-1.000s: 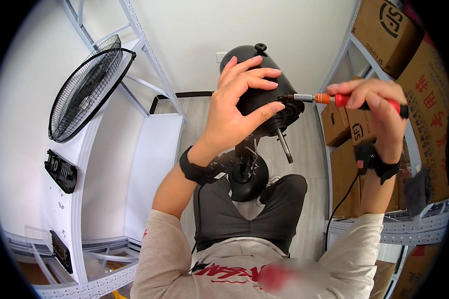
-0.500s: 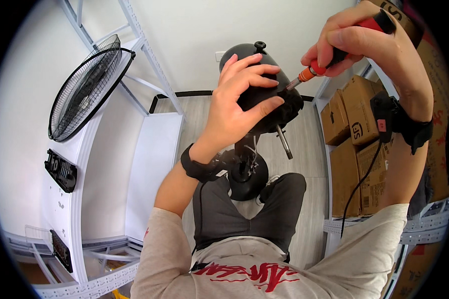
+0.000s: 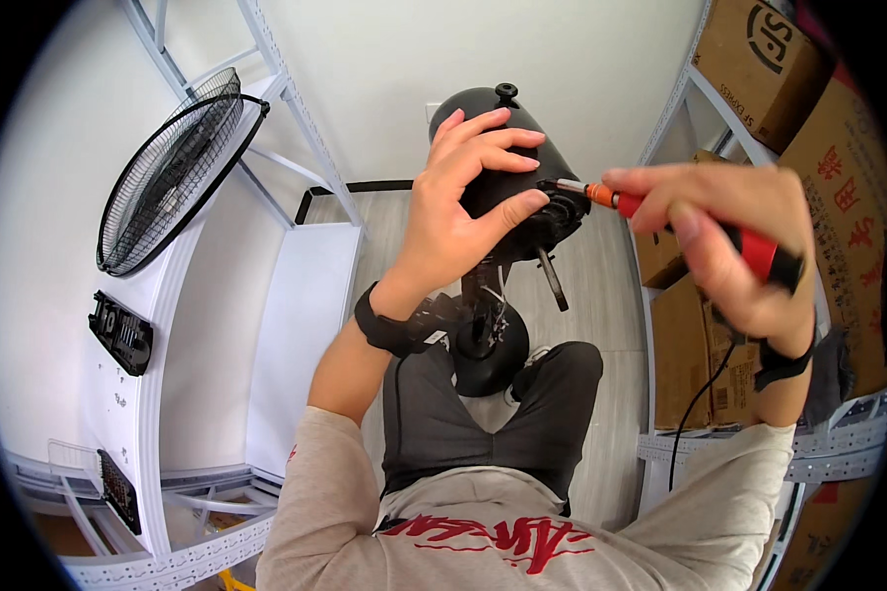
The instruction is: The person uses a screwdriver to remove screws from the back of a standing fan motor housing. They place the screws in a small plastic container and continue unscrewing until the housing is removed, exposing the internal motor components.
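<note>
My left hand [image 3: 473, 187] lies with fingers spread on the rounded black motor housing [image 3: 483, 103] of a fan. In my right hand [image 3: 729, 222] is a red and black screwdriver [image 3: 626, 202], its tip at the right edge of the housing, near my left thumb. Whether the tip sits in a screw cannot be made out. A metal shaft [image 3: 552, 279] sticks out of the motor's lower side. Below, the fan's stand goes down to a round black base [image 3: 493, 360] between my legs, with thin loose wires [image 3: 503, 320] showing at the neck.
On the white shelf at left lie wire fan grilles [image 3: 168, 177], a black plastic cover [image 3: 120, 333], small screws [image 3: 120, 399] and a dark perforated part [image 3: 118, 491]. Cardboard boxes [image 3: 680, 345] fill the rack at right. A black cable [image 3: 690, 419] hangs from my right wrist.
My right hand has swung down, turning the screwdriver from a steep slant above the housing to a slant from below right. The housing has shifted slightly left with my left hand on it.
</note>
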Demonstrator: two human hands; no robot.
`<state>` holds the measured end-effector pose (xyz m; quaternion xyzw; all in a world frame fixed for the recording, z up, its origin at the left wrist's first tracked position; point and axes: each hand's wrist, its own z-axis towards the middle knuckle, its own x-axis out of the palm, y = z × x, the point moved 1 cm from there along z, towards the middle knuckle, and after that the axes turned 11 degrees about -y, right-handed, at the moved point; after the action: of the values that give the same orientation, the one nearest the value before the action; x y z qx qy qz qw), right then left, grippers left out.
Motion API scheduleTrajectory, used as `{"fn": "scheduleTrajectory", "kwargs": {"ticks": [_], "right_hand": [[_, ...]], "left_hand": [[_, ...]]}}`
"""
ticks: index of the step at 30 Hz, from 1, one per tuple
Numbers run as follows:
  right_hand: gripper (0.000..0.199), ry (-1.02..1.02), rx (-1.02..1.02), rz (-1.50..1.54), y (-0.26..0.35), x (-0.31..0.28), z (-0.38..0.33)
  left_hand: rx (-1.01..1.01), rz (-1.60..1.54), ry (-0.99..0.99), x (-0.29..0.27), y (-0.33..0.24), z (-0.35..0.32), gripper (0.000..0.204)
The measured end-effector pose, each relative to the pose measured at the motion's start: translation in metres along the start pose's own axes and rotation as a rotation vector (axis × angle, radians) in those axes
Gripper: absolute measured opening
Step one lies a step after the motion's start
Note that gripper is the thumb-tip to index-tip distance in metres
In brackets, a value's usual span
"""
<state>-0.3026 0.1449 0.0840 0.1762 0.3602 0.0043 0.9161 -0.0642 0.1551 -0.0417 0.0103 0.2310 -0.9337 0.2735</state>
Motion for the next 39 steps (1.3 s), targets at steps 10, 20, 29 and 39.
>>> {"fn": "scheduleTrajectory", "kwargs": {"ticks": [10, 20, 29, 39], "right_hand": [[0.012, -0.122, -0.226, -0.042, -0.012, 0.016, -0.035], [0.016, -0.231, -0.536, -0.227, -0.028, 0.044, -0.059], [0.011, -0.218, -0.606, -0.304, -0.047, 0.054, -0.072], [0.021, -0.268, -0.69, -0.307, -0.073, 0.069, -0.082]], "left_hand": [[0.002, 0.015, 0.009, 0.002, -0.001, 0.003, 0.022], [-0.022, -0.003, -0.018, 0.006, 0.0, 0.003, 0.025], [-0.014, 0.006, -0.073, 0.01, 0.002, 0.003, 0.028], [-0.012, 0.015, -0.06, 0.008, 0.002, 0.005, 0.026]]}}
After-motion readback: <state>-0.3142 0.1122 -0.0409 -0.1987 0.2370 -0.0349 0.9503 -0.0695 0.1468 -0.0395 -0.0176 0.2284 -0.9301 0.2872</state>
